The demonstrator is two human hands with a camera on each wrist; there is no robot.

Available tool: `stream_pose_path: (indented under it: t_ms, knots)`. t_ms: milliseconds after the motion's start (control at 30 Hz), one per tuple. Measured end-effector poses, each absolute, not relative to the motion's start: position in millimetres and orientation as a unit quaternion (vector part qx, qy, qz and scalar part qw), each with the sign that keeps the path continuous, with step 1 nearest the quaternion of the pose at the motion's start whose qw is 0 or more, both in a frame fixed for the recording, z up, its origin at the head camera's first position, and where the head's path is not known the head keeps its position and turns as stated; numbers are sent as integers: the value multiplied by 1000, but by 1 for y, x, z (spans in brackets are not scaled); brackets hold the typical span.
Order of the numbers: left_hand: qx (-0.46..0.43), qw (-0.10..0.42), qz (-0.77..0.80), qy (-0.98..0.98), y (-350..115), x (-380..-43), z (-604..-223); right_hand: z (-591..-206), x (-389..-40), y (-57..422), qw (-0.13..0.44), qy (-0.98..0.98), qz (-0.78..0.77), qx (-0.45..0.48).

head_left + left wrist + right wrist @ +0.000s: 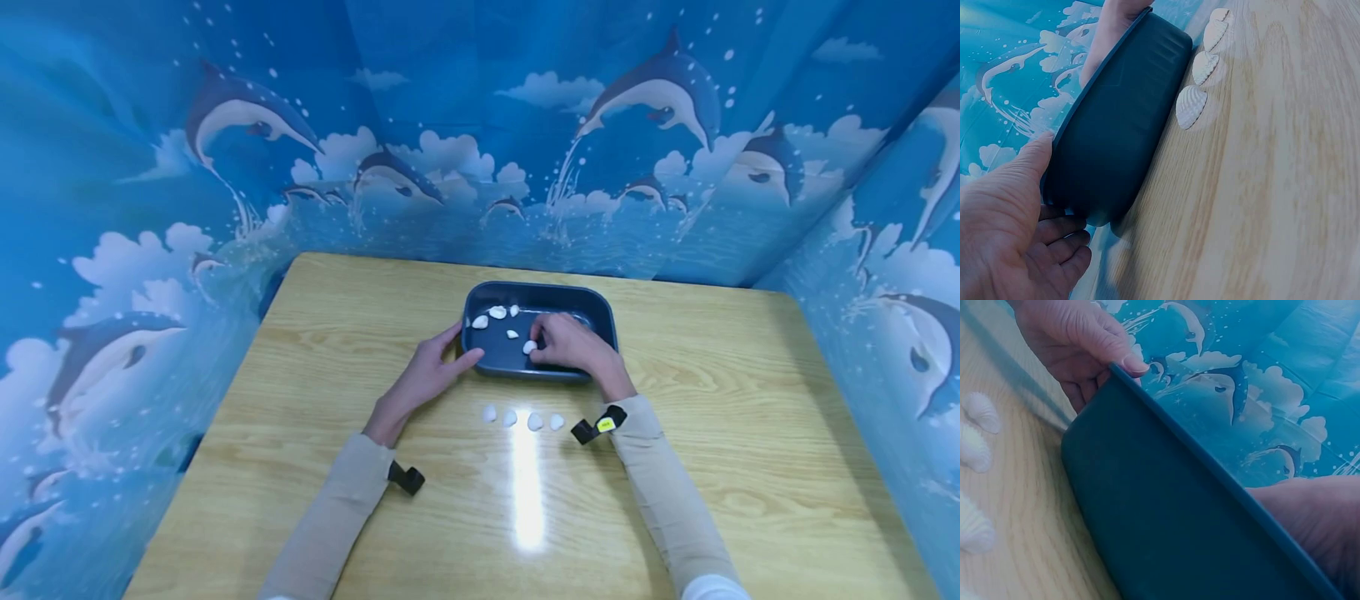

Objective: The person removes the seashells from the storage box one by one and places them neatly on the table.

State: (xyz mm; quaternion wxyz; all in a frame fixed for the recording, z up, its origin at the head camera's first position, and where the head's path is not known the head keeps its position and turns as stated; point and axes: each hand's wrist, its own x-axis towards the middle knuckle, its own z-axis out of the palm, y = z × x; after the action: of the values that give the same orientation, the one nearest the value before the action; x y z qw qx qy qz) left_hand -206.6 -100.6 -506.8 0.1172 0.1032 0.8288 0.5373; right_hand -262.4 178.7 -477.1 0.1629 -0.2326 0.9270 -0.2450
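A dark blue rectangular tray (538, 372) stands on the table with several white seashells in it, among them a shell (480, 322) at its left end. My left hand (429, 372) holds the tray's near left corner; its thumb lies at the rim and its fingers are against the outer wall (1116, 119). Reaching inside over the near right side, my right hand (567, 340) pinches a small white seashell (530, 347) between thumb and fingertips. The tray wall hides the right fingers in both wrist views.
In front of the tray, several ribbed white shells lie in a row on the wooden table, with one shell (1192, 107) at the left end. A blue dolphin-print curtain (465, 150) hangs behind and beside the table (360, 317).
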Motion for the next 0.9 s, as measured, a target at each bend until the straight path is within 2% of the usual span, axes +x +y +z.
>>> stream_pose_path:
  t_ms: [900]
  knots:
    - [109,110,541,827,-102,-205,-506,-443,-223,185,109,924,-283,-232]
